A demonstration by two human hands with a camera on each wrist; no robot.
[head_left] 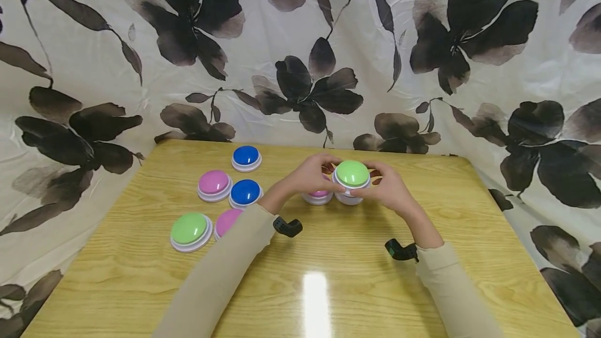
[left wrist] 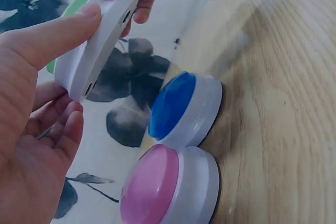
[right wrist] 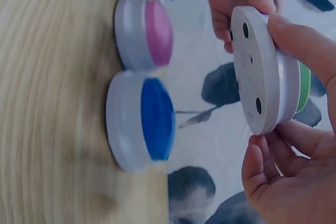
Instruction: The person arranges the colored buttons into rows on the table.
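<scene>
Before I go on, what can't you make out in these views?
- Dome of the lower blue button: head view, hidden by the held green button.
- Part of the nearest pink button: head view, covered by the left sleeve.
- End of the pink button beside the blue one: left wrist view, cut off by the bottom edge.
- Underside markings: right wrist view, too small and blurred.

Held btn [head_left: 353,173] grn/wht; half-hid btn [head_left: 318,198] prob. pink; cloth [head_left: 300,82] blk-floral.
</scene>
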